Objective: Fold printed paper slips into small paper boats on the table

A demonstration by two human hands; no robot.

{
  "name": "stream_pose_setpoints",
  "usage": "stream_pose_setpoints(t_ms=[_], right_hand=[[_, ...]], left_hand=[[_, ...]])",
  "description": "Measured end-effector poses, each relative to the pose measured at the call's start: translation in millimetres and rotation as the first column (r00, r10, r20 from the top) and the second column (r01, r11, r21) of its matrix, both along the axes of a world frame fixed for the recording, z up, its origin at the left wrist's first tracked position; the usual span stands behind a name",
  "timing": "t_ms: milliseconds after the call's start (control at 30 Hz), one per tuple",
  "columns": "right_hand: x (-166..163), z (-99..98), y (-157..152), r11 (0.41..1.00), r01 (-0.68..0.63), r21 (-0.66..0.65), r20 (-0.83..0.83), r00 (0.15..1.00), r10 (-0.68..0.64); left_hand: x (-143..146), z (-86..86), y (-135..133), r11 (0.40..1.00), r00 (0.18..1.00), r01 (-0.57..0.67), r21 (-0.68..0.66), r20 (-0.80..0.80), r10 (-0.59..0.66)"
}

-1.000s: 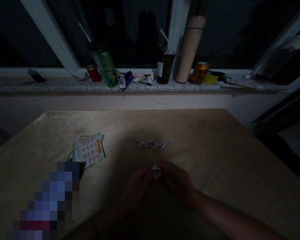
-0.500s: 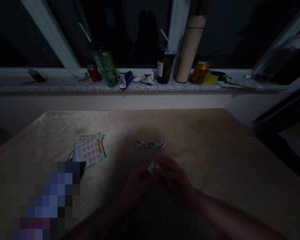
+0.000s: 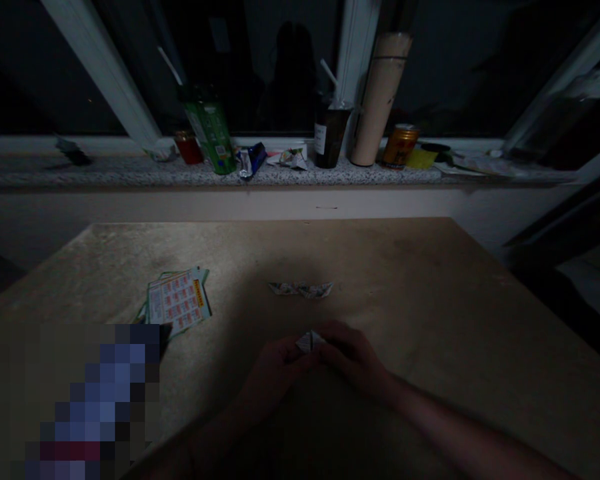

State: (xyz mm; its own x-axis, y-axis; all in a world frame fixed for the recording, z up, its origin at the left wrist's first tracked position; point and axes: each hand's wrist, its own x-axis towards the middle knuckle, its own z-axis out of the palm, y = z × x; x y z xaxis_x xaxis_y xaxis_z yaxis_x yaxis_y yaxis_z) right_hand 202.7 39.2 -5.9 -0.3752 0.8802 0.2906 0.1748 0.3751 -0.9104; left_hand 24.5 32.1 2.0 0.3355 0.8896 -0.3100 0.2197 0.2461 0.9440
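The table (image 3: 430, 300) lies under the grip and all around it. Beyond the grip, past the table's far edge, runs the sill (image 3: 130, 173), with the flask (image 3: 380, 107) standing on it. The left hand (image 3: 275, 363) and right hand (image 3: 357, 357) are clamped from either side on the paper (image 3: 309, 341). Cards (image 3: 177, 300) lie left of the grip, farther off. Just beyond it sit boat-shaped folds (image 3: 316, 291).

Green container (image 3: 210, 133), dark cup (image 3: 333, 140), probably a tan flask (image 3: 381, 100), speckled sill (image 3: 280, 176)
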Motion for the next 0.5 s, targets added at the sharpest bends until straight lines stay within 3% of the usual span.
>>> stream_pose_setpoints(t_ms=[267, 500], right_hand=[[-2.0, -0.1, -3.7, 0.996, 0.071, 0.05, 0.058, 0.996, -0.074], [-2.2, 1.6, -8.2, 0.999, 0.027, 0.043, 0.121, 0.992, -0.032]], left_hand=[[2.9, 4.3, -3.4, 0.99, 0.99, 0.105, 0.093, -0.103, -0.095], [-1.8, 6.1, -2.3, 0.944, 0.948, 0.312, 0.106, -0.105, -0.301]])
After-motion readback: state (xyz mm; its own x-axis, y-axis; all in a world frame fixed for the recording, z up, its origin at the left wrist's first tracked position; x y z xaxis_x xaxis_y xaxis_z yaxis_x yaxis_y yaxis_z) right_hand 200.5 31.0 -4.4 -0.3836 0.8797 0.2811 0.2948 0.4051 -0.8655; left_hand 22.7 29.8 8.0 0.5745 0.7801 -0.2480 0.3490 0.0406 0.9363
